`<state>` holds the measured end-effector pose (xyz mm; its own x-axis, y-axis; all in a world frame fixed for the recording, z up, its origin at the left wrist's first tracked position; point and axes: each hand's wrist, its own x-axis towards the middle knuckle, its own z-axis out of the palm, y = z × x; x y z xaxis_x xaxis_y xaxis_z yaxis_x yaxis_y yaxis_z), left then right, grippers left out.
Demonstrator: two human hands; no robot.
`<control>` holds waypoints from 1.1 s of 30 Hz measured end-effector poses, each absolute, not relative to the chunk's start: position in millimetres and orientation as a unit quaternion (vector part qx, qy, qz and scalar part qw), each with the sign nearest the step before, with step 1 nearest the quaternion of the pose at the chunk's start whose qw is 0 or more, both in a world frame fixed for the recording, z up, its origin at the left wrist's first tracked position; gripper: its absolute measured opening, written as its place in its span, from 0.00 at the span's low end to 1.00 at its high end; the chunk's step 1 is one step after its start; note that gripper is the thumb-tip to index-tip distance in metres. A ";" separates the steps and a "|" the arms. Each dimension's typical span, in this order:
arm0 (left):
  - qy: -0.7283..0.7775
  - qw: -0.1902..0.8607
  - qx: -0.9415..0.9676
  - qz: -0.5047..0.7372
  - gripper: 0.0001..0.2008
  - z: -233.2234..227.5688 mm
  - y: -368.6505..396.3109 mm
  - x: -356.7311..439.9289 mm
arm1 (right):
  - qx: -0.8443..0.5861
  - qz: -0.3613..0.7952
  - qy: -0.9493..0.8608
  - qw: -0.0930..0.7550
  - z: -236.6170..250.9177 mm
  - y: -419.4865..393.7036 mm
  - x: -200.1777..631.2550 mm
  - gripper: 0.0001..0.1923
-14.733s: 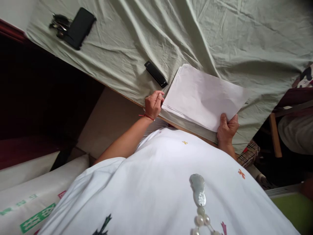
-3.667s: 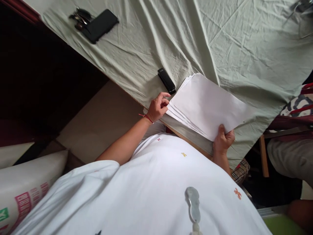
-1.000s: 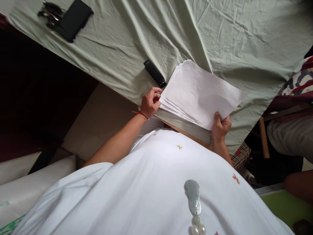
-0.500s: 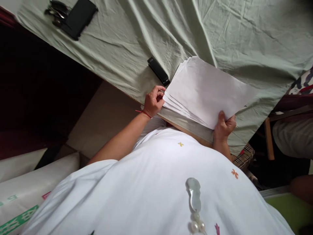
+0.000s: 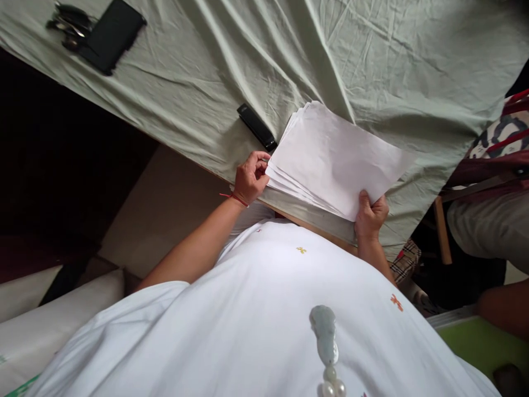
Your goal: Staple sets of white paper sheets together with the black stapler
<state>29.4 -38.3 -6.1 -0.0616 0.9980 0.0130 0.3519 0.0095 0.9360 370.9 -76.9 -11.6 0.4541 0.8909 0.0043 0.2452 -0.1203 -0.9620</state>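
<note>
While the right hand (image 5: 371, 214) pinches the paper stack's (image 5: 336, 157) near corner, lifting it off the table edge (image 5: 314, 219), the left hand (image 5: 250, 176) curls fingertips against the fanned side, beside a black stapler (image 5: 257, 126).

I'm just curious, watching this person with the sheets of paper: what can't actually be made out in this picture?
- Paper stack, head view: lower sheets covered by the top one; any print too faint to tell.
- Right hand: fingers hidden under the stack.
- Left hand: fingertips curled at the stack's corner; contact unclear.
- Dark objects beside the black phone: too small to identify.
- Seated person: cut off by the right edge.
</note>
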 end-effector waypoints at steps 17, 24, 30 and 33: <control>0.606 0.358 0.567 0.428 0.18 -9.2 -32.8 29.8 | -0.657 0.319 -0.415 0.543 -10.9 -73.4 368.1 0.21; 0.612 0.347 0.557 0.441 0.18 -4.3 -30.3 29.4 | -0.651 0.335 -0.397 0.554 -9.2 -72.4 369.0 0.21; 0.616 0.364 0.565 0.410 0.20 -3.8 -16.4 28.8 | -0.645 0.345 -0.387 0.561 -5.4 -71.6 366.3 0.22; 0.610 0.399 0.565 0.386 0.14 -3.2 -11.5 29.0 | -0.643 0.356 -0.377 0.564 -2.4 -70.6 366.7 0.21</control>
